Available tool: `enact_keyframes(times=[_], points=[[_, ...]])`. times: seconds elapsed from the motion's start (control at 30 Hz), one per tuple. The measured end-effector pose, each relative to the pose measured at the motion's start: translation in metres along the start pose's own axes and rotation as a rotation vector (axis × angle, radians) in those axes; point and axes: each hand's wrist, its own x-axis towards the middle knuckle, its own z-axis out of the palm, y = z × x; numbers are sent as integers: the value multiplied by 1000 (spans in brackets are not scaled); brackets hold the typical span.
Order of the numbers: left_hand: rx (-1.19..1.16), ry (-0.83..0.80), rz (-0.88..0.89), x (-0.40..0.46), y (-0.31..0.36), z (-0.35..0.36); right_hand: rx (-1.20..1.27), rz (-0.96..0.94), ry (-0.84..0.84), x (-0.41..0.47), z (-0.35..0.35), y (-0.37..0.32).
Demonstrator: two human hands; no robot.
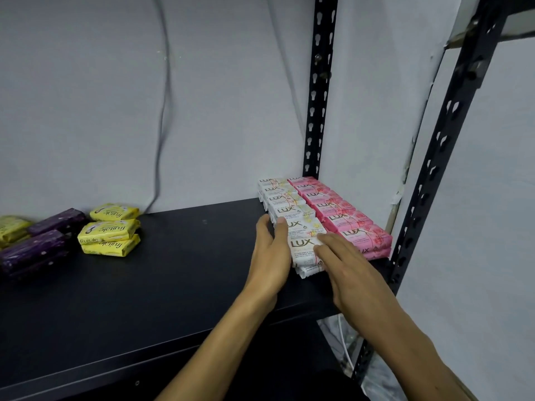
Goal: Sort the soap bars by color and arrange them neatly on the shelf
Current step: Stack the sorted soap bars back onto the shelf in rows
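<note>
The left hand (pixel 270 250) lay with straight fingers against the left side of the row of white Lux soap bars (pixel 289 211), its thumb resting on top of a bar near the front; the grip was released, grasping nothing. The right hand (pixel 351 273) was likewise flat, its straight fingers pressed down on the front white Lux bar (pixel 302 247), at the seam where the white row met the pink one. That front bar sat on another white bar beneath it, whose wrapper end stuck out toward the shelf's front edge.

The white bars ran in a line from the front of the black shelf (pixel 179 273) back to the wall, stacked in layers. Touching them on the right was a matching row of pink Lux soap bars (pixel 338 214), also stacked, pressed close to the black slotted upright (pixel 318 91) at the back corner and ending near a second upright (pixel 443 157) at the front.

Well apart, at the shelf's left end, three yellow Fruitale soap bars (pixel 108 230) sat loosely piled. Just beside them, further left, lay purple soap bars (pixel 37 244), with more yellow bars (pixel 11 228) at the picture's edge. A grey cable (pixel 162 111) hung down the pale wall behind.
</note>
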Motion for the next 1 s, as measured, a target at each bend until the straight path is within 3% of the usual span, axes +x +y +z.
enact_keyframes(times=[0.27, 0.4, 0.73, 1.0], points=[[-229, 140, -146, 33, -1, 32, -180, 28, -29, 11, -15, 7], [-222, 190, -132, 38, -10, 42, -241, 58, -81, 9, -9, 22], [11, 216, -30, 54, -24, 59, -145, 72, -127, 3, 4, 39], [-48, 236, -13, 58, -31, 59, 13, 120, -244, 7, -10, 43]])
